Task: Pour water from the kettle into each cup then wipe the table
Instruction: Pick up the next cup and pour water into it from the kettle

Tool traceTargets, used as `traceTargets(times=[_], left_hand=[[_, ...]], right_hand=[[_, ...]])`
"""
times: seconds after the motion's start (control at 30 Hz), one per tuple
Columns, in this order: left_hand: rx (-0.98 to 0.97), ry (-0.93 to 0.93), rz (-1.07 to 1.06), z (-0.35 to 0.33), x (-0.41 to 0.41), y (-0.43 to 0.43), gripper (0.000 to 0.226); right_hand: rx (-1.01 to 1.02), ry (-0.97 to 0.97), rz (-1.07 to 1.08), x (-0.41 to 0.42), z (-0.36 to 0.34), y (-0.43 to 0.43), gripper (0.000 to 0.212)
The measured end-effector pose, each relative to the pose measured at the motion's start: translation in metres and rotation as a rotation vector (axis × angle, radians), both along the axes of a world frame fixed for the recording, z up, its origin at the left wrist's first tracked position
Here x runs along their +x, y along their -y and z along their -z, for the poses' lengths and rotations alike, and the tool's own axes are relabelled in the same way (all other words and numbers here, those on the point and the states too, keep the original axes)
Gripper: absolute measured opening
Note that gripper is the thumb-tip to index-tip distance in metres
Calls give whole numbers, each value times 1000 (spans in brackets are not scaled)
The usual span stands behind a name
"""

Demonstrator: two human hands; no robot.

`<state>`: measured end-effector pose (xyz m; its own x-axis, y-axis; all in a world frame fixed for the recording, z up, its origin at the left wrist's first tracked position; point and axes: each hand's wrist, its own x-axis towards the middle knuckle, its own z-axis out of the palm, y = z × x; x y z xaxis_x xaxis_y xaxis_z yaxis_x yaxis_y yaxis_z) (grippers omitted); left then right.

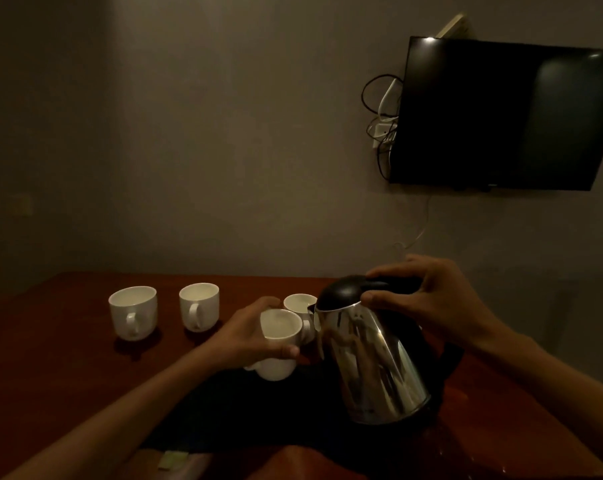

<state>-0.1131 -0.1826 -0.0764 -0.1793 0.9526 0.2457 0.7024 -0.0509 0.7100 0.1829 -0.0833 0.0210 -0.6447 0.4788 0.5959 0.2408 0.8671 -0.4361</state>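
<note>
The left hand (255, 332) was wrapped around a white cup (280, 342), thumb across the front and fingers round the back, holding it a bit tilted just above a dark tray (244, 410) on the table. Its inside looked pale, and honestly I couldn't tell if there was water in it. The right hand (431, 299) was closed on the black handle at the top of the stainless steel kettle (373, 358), which was tipped toward the held cup with its spout right next to the rim; no stream was visible in that dim light. Another cup (300, 303) sat just behind the held one, and two more (133, 311) (199, 306) stood upright farther left on the reddish wooden table (50, 358), handles facing the camera, contents impossible to make out. A dark TV (501, 112) hung on the wall with cables (379, 109) bunched beside it.
</note>
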Motion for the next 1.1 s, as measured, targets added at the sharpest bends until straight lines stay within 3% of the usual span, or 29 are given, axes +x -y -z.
traceTargets(times=[0.17, 0.33, 0.47, 0.97, 1.1], left_hand=[[-43, 10, -92, 1, -22, -1, 137], [37, 37, -276, 9, -30, -12, 106], [78, -19, -426, 12, -31, -27, 101], [28, 98, -549, 24, -50, -60, 112], [14, 54, -573, 26, -52, -67, 115]], right_hand=[[-22, -68, 24, -8, 13, 1, 51], [-40, -97, 23, -14, 25, 5, 49], [-36, -130, 26, -15, 29, 4, 48], [-82, -212, 23, -17, 44, 4, 50], [-75, -222, 30, -17, 47, 3, 48]])
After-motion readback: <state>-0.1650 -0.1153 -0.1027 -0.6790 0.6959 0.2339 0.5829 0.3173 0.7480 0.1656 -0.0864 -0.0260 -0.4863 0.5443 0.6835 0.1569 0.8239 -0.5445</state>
